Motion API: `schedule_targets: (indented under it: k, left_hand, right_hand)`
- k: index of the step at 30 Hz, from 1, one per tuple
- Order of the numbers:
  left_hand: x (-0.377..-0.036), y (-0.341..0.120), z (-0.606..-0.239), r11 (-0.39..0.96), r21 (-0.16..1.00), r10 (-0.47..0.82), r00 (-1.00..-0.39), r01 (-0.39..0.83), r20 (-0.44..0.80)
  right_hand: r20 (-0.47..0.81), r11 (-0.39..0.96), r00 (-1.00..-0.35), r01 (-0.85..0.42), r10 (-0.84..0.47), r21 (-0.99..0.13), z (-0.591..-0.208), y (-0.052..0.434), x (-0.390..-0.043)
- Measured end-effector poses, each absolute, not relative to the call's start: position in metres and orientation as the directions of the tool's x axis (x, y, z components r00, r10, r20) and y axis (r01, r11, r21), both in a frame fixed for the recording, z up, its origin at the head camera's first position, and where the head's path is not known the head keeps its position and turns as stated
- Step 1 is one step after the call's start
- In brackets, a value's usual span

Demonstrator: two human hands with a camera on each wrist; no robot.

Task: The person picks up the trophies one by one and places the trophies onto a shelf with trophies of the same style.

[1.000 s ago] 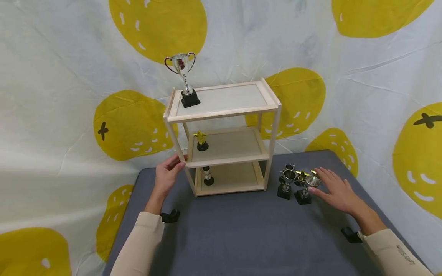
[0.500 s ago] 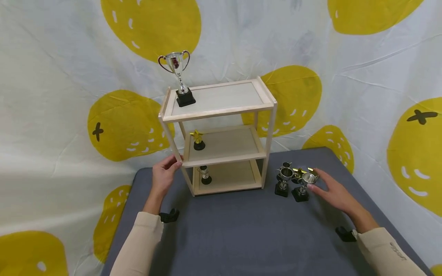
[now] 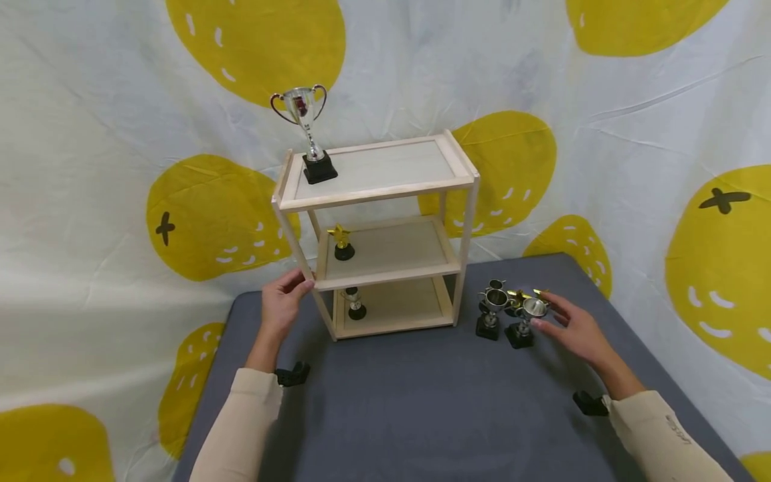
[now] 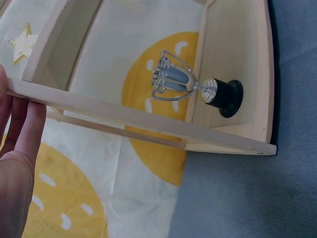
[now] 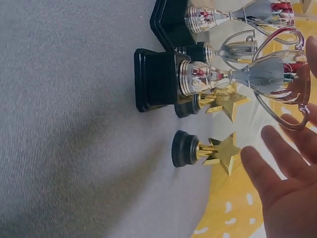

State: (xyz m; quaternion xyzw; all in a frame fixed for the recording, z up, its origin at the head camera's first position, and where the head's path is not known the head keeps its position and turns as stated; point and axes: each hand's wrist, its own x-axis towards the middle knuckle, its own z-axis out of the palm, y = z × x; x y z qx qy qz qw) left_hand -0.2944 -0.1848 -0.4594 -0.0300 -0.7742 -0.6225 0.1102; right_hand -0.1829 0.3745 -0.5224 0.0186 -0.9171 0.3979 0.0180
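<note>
Trophies (image 3: pixel 534 308) dot grey cloth (image 3: pixel 421 408) by printed drapes (image 3: pixel 409 67), right fingers (image 5: pixel 262 173) spread beside one, left fingers (image 4: pixel 32 124) gripping shelf (image 3: pixel 391 167).

The shelf (image 3: pixel 388 246), three tiers framed in pale wood, stands upright at the centre of the head view. The cup (image 3: pixel 533 308), shiny silver with two looped handles and a square black base, stands upright right of centre, mouth facing up.

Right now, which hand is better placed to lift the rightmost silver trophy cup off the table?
Right, I'd judge: the right hand is at the rim of that silver trophy cup, while the left hand grips the wooden three-tier shelf, away from it.
</note>
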Motion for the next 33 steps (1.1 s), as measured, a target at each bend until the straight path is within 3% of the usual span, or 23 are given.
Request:
schedule_targets:
  k: [17, 33]
  left_hand:
    - [-0.298, -0.186, -0.459, 0.212, 0.959, -0.072, -0.975, 0.189, 0.209]
    - [-0.298, -0.186, -0.460, 0.212, 0.961, -0.066, -0.979, 0.177, 0.195]
  right_hand:
    - [0.151, 0.625, -0.986, -0.072, 0.074, -0.777, -0.532, 0.376, -0.197]
    - [0.111, 0.641, -0.986, -0.005, 0.125, -0.767, -0.534, 0.379, -0.202]
